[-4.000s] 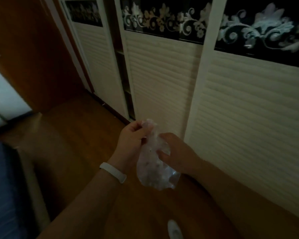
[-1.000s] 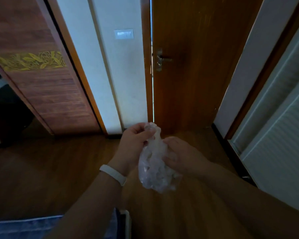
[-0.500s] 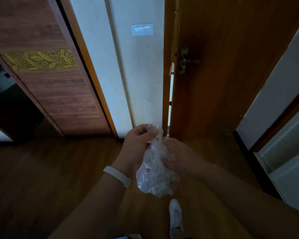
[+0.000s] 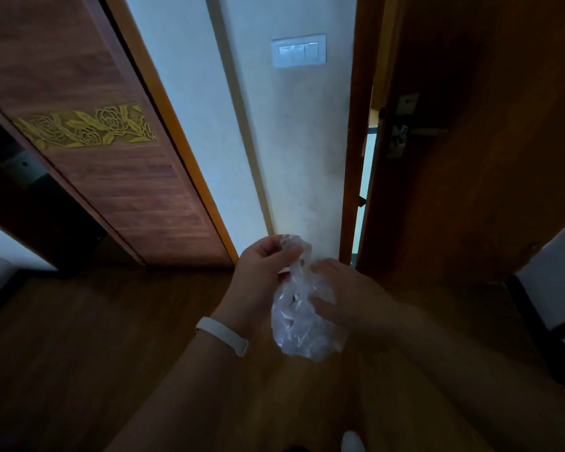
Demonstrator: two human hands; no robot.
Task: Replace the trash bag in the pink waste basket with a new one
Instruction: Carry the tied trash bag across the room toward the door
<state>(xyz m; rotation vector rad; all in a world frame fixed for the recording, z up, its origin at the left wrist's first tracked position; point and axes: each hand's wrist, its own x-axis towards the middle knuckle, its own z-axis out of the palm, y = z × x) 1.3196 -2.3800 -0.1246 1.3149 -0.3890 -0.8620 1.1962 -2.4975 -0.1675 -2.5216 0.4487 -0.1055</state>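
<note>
A small translucent trash bag (image 4: 302,318), bunched and holding some scraps, hangs in front of me at waist height. My left hand (image 4: 258,275), with a white band on the wrist, pinches the gathered top of the bag. My right hand (image 4: 343,295) grips the bag's side just below, fingers pressed into the plastic. The pink waste basket is not in view.
A brown wooden door (image 4: 470,177) stands slightly ajar ahead on the right, its handle (image 4: 415,132) at chest height. A white wall with a light switch (image 4: 299,50) is straight ahead. A sliding wooden panel (image 4: 111,164) is on the left. Wooden floor (image 4: 79,353) lies below.
I have turned away from the white louvred wardrobe and walked toward the ajar door. The door and switch now look nearer. Both hands keep the same hold on the bag.
</note>
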